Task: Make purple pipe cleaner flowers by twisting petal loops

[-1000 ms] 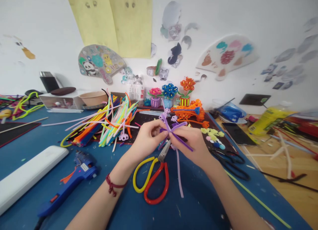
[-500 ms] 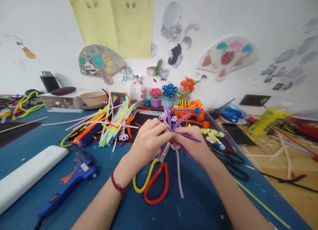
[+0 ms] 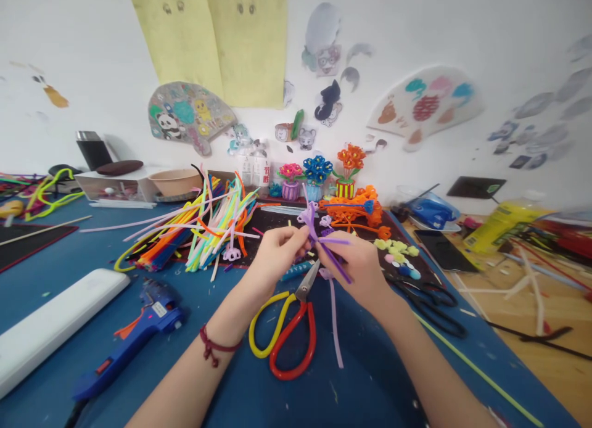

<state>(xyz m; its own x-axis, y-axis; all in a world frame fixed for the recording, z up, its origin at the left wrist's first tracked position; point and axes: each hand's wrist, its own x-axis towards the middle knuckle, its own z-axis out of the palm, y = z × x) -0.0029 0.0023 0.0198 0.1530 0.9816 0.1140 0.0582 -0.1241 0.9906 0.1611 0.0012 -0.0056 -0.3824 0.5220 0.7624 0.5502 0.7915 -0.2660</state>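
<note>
Between my two hands is a small bundle of purple pipe cleaners point(image 3: 337, 264), crossed and fanning out. My left hand point(image 3: 282, 249) pinches it from the left, thumb and forefinger closed near the crossing. From the right, my right hand point(image 3: 354, 261) grips the strands, with ends sticking out past its fingers. Just below lie scissors point(image 3: 303, 292) with one yellow and one red handle, on the blue table mat. A pale lilac pipe cleaner point(image 3: 337, 329) hangs down beside them. Lilac looped flowers point(image 3: 308, 213) lie partly hidden behind my fingers.
A blue glue gun point(image 3: 139, 335) and a white case point(image 3: 55, 329) lie left. Heaped pipe cleaners point(image 3: 222, 224) stand behind my left hand. Potted pipe-cleaner flowers point(image 3: 317, 172) line the wall. Black scissors point(image 3: 430, 301), a phone point(image 3: 444, 250) and a yellow bottle point(image 3: 504, 224) are right.
My hands have shifted slightly apart, and the purple strands have swung from spread upward to pointing down-right. More of the scissors' blades and a teal object now show beneath.
</note>
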